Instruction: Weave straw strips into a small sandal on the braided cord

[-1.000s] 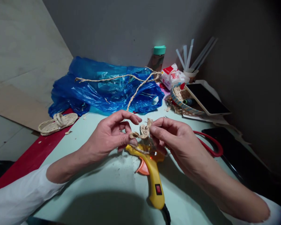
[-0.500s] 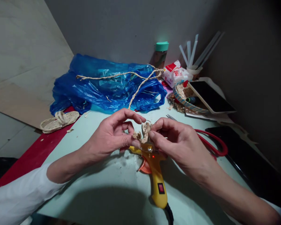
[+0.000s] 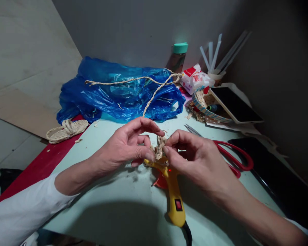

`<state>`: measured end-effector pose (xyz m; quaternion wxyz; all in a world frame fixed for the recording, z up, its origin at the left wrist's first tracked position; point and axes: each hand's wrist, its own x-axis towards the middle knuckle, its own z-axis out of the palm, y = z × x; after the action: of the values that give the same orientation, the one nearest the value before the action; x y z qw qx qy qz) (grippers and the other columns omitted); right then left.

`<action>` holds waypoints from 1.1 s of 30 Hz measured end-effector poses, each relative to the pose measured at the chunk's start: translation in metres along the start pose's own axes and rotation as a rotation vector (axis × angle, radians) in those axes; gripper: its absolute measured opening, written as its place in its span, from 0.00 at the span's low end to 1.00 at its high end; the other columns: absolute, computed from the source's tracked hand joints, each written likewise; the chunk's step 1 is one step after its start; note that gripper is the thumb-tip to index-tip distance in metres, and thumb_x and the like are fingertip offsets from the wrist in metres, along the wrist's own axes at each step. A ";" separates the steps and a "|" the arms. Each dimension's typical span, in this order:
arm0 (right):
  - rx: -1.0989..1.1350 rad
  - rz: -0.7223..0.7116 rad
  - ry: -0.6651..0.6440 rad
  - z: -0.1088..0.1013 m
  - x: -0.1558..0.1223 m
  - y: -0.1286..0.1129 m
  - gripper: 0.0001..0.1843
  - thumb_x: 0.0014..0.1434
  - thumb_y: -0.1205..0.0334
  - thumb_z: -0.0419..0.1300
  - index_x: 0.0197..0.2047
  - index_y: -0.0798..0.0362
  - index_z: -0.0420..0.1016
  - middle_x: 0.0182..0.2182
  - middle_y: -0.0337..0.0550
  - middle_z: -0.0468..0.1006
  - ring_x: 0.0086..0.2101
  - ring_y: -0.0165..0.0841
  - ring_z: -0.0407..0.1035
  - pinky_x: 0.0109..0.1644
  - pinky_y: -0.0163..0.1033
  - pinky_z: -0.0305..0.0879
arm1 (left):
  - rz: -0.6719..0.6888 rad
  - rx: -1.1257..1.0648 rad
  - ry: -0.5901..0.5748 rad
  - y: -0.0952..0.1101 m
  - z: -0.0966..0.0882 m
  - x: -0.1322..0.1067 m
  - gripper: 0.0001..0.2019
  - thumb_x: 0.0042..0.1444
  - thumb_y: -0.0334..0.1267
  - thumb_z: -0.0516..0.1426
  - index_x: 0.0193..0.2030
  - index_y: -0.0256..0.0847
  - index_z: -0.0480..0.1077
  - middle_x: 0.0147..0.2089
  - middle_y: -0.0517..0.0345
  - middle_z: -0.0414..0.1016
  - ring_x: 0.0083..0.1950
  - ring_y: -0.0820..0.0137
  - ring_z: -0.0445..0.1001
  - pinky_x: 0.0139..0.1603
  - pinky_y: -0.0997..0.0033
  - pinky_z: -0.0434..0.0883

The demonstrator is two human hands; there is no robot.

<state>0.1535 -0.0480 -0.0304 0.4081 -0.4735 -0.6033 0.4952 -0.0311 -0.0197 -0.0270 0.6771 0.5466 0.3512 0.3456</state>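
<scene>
My left hand and my right hand meet over the middle of the pale green table. Both pinch a small knotted piece of straw braid between thumb and fingertips. Directly beneath it lies a yellow glue gun with its red switch lit, nozzle pointing towards my hands. A long straw cord runs from the piece back over a blue plastic bag.
Red-handled scissors lie right of my right hand. A woven basket with a phone on it, glue sticks in a cup, a green-capped bottle and a snack packet stand behind. A coiled straw oval rests at left.
My hands have drawn closer together and squeezed the straw piece into a tighter bundle. The view has shifted slightly, showing more of the scissors.
</scene>
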 end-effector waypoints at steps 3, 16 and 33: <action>-0.119 -0.042 0.006 0.004 -0.002 -0.002 0.07 0.55 0.63 0.59 0.25 0.52 0.70 0.21 0.38 0.72 0.22 0.28 0.62 0.24 0.33 0.58 | -0.017 0.049 0.006 0.000 0.001 0.000 0.19 0.47 0.28 0.66 0.46 0.42 0.68 0.26 0.68 0.66 0.20 0.82 0.60 0.17 0.83 0.59; -0.252 -0.124 -0.001 0.005 -0.004 0.001 0.07 0.56 0.67 0.58 0.26 0.53 0.71 0.20 0.37 0.72 0.22 0.28 0.63 0.26 0.33 0.58 | -0.041 0.128 0.000 -0.004 0.000 0.000 0.16 0.51 0.33 0.65 0.46 0.42 0.68 0.24 0.67 0.66 0.19 0.81 0.59 0.18 0.81 0.58; -0.378 -0.205 -0.001 0.006 -0.004 0.003 0.03 0.56 0.64 0.63 0.34 0.52 0.71 0.30 0.40 0.75 0.31 0.33 0.69 0.33 0.37 0.62 | 0.153 0.144 0.150 -0.011 0.008 0.000 0.09 0.50 0.32 0.66 0.38 0.40 0.71 0.30 0.64 0.70 0.21 0.81 0.62 0.19 0.81 0.61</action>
<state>0.1489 -0.0530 -0.0342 0.3601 -0.4774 -0.7308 0.3292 -0.0229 -0.0254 -0.0361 0.5797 0.5916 0.3818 0.4100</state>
